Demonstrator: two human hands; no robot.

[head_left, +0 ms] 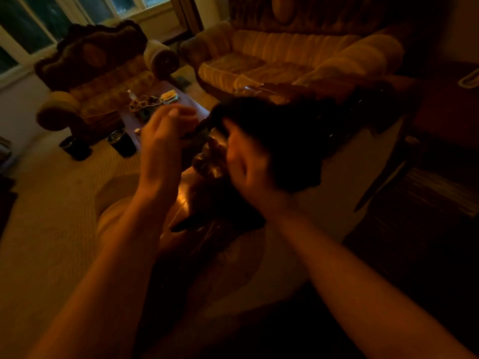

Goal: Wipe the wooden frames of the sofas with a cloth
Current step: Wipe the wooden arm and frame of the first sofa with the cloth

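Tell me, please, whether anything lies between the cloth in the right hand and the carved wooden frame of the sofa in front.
Nothing visible does. The right hand grips the dark cloth, which already lies bunched over the carved wooden frame. The left hand is raised beside it, blurred, off to the side.

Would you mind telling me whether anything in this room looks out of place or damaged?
Nothing stands out as damaged or spilled. The coffee table holds a small clutter of items, too dim and blurred to identify. The right hand holds a dark cloth on the carved wooden frame.
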